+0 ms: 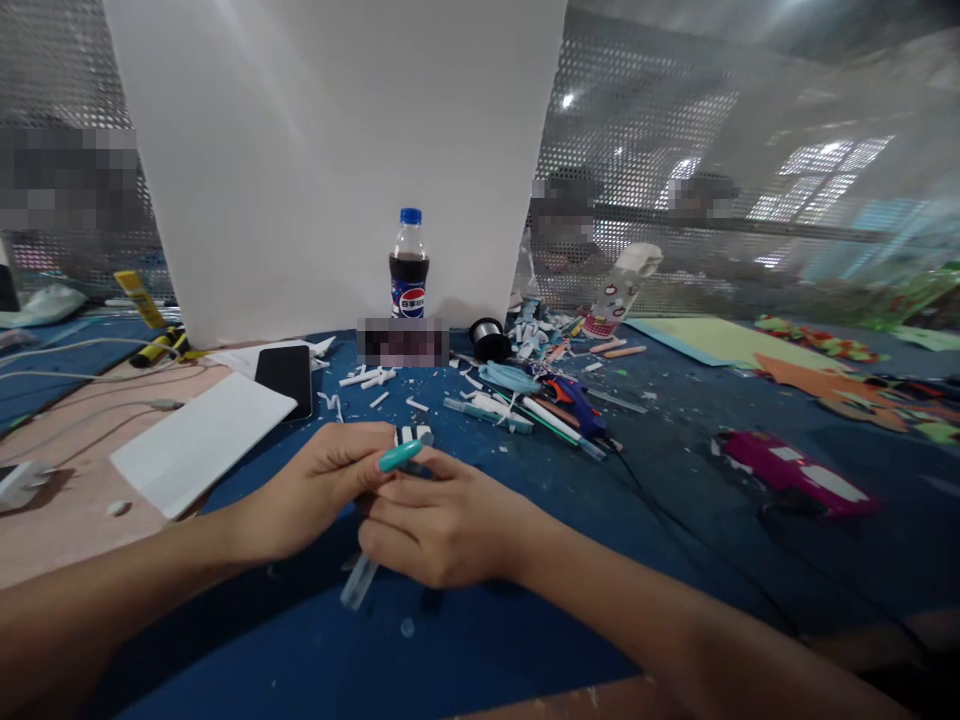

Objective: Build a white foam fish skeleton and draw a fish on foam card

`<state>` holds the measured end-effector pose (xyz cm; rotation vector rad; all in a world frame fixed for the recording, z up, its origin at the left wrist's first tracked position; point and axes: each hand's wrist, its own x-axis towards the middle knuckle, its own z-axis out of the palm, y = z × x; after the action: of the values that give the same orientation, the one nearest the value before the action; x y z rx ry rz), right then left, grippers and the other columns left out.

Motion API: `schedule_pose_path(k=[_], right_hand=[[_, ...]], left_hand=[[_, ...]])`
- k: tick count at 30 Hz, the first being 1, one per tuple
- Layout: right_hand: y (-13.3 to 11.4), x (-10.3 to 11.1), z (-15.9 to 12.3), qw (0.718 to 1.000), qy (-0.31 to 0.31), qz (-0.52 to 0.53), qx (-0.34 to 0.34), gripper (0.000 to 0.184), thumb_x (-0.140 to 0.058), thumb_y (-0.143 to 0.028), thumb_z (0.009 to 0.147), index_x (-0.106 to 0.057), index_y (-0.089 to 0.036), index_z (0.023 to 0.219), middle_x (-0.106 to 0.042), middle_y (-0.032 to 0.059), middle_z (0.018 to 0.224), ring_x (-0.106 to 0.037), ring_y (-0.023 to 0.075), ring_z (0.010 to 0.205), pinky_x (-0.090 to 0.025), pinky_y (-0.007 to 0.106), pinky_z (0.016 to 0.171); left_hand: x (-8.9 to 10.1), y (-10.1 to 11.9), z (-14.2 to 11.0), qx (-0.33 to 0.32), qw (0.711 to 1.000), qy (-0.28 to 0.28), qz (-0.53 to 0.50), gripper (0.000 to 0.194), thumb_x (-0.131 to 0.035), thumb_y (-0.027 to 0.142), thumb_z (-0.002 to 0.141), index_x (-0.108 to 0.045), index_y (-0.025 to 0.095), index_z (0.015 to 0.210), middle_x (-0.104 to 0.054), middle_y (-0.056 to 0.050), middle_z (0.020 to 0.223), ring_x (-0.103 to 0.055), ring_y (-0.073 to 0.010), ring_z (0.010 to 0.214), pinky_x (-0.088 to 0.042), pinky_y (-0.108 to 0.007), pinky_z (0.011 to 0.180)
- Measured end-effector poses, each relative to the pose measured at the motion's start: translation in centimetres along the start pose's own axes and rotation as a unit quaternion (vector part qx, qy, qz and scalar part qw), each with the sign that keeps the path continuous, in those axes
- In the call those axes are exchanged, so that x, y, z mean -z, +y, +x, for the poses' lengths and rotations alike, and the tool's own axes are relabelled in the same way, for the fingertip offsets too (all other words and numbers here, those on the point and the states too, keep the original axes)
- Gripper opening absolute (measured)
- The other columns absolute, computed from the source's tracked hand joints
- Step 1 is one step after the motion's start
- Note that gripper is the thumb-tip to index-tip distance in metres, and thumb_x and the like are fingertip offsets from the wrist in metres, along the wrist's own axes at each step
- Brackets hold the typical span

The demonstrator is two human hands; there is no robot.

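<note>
My left hand [322,478] is closed, its fingertips pressed together against my right hand above the blue mat [247,640]. A long teal nail shows on its thumb. Small white pieces with dark gaps [414,435] stick up at its fingertips; their kind is unclear. My right hand [454,525] is curled shut, touching the left. From below its fingers pokes a clear plastic stick [358,583], its upper part hidden by the hand. Beyond the hands lie short white sticks [367,378] and white scraps.
A blue glue gun [581,405], a wire spool [490,340] and a cola bottle [409,270] stand or lie beyond. To the left are a phone [289,380] and white paper [206,440]; to the right, a magenta device [795,472]. A white board [337,150] rises behind.
</note>
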<state>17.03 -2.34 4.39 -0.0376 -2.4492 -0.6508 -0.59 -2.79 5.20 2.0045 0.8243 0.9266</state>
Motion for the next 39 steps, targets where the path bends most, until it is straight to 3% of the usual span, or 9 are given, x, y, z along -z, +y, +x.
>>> schedule_pose_path(k=[4, 8, 12, 16, 21, 25, 29, 32, 39], right_hand=[[0.5, -0.6, -0.3, 1.000, 0.005, 0.005, 0.002, 0.023, -0.044, -0.013, 0.094, -0.060, -0.019, 0.078, -0.071, -0.0028, 0.090, -0.058, 0.0113, 0.093, -0.031, 0.031, 0.097], [0.9, -0.8, -0.8, 1.000, 0.002, 0.014, -0.012, 0.024, -0.043, -0.011, 0.094, -0.061, -0.020, 0.080, -0.071, -0.0024, 0.098, -0.058, 0.0104, 0.101, -0.023, 0.036, 0.106], [1.2, -0.8, -1.2, 0.999, 0.009, 0.036, -0.034, 0.024, -0.044, -0.011, 0.094, -0.063, -0.022, 0.085, -0.070, -0.0029, 0.108, -0.052, 0.0086, 0.114, -0.020, 0.036, 0.110], [1.3, -0.9, -1.5, 0.999, 0.019, 0.037, -0.032, 0.025, -0.042, -0.015, 0.096, -0.065, -0.023, 0.091, -0.069, -0.0012, 0.110, -0.050, 0.0079, 0.116, -0.018, 0.036, 0.112], [1.6, -0.9, -1.5, 0.999, -0.038, 0.019, -0.014, 0.023, -0.042, -0.022, 0.096, -0.064, -0.021, 0.101, -0.066, 0.0038, 0.117, -0.048, 0.0110, 0.118, -0.015, 0.038, 0.113], [1.6, -1.2, -1.3, 1.000, -0.019, 0.002, 0.002, 0.019, -0.048, -0.015, 0.091, -0.063, -0.025, 0.086, -0.070, -0.0011, 0.100, -0.054, 0.0116, 0.106, -0.020, 0.037, 0.110], [1.3, -1.5, -1.2, 1.000, -0.021, -0.008, -0.011, 0.021, -0.046, -0.010, 0.091, -0.059, -0.023, 0.079, -0.069, -0.0050, 0.082, -0.057, 0.0123, 0.090, -0.027, 0.033, 0.101], [1.3, -1.5, -1.2, 0.999, -0.050, -0.010, -0.006, 0.021, -0.045, -0.008, 0.091, -0.057, -0.021, 0.080, -0.067, -0.0048, 0.076, -0.057, 0.0132, 0.090, -0.028, 0.033, 0.096], [1.2, -1.4, -0.8, 0.999, -0.034, -0.013, -0.025, 0.024, -0.039, -0.008, 0.093, -0.054, -0.019, 0.078, -0.063, -0.0027, 0.072, -0.057, 0.0130, 0.079, -0.033, 0.031, 0.089]], left_hand=[[-0.2, -0.6, 0.0, 0.090, 0.995, 0.019, -0.040, 0.046, -0.045, 0.053, 0.088, -0.044, 0.017, 0.060, -0.035, 0.005, 0.058, -0.029, -0.0096, 0.052, -0.027, -0.022, 0.047], [0.1, 0.0, -0.4, 0.017, 0.999, 0.046, 0.003, 0.059, -0.027, 0.066, 0.089, -0.047, 0.018, 0.063, -0.039, 0.003, 0.062, -0.033, -0.0117, 0.057, -0.032, -0.025, 0.054], [0.8, 1.2, -0.8, -0.040, 0.998, 0.004, 0.048, 0.072, -0.008, 0.067, 0.089, -0.059, 0.016, 0.079, -0.051, -0.003, 0.075, -0.044, -0.0155, 0.068, -0.036, -0.029, 0.064], [1.0, 1.8, -0.6, -0.080, 0.990, -0.006, 0.113, 0.055, -0.029, 0.058, 0.093, -0.062, 0.016, 0.085, -0.049, -0.001, 0.070, -0.044, -0.0141, 0.065, -0.035, -0.026, 0.060], [0.6, 1.6, -0.2, -0.084, 0.975, 0.033, 0.201, 0.038, -0.059, 0.051, 0.082, -0.060, 0.015, 0.071, -0.045, 0.003, 0.062, -0.041, -0.0113, 0.058, -0.032, -0.023, 0.053], [0.3, 0.9, -0.2, -0.052, 0.979, 0.068, 0.186, 0.037, -0.055, 0.038, 0.087, -0.056, 0.015, 0.057, -0.041, 0.004, 0.057, -0.040, -0.0096, 0.054, -0.030, -0.022, 0.050], [0.1, 0.5, -0.2, -0.036, 0.986, 0.060, 0.154, 0.036, -0.048, 0.032, 0.091, -0.059, 0.016, 0.061, -0.042, 0.003, 0.056, -0.040, -0.0101, 0.054, -0.030, -0.023, 0.051], [-0.1, 0.4, -0.2, -0.035, 0.990, 0.067, 0.119, 0.034, -0.047, 0.033, 0.091, -0.060, 0.016, 0.065, -0.042, 0.003, 0.059, -0.041, -0.0110, 0.056, -0.031, -0.024, 0.052], [-0.9, -0.3, -0.2, 0.017, 0.992, 0.116, 0.051, 0.040, -0.048, 0.043, 0.089, -0.049, 0.017, 0.058, -0.039, 0.003, 0.063, -0.036, -0.0111, 0.058, -0.032, -0.024, 0.054]])
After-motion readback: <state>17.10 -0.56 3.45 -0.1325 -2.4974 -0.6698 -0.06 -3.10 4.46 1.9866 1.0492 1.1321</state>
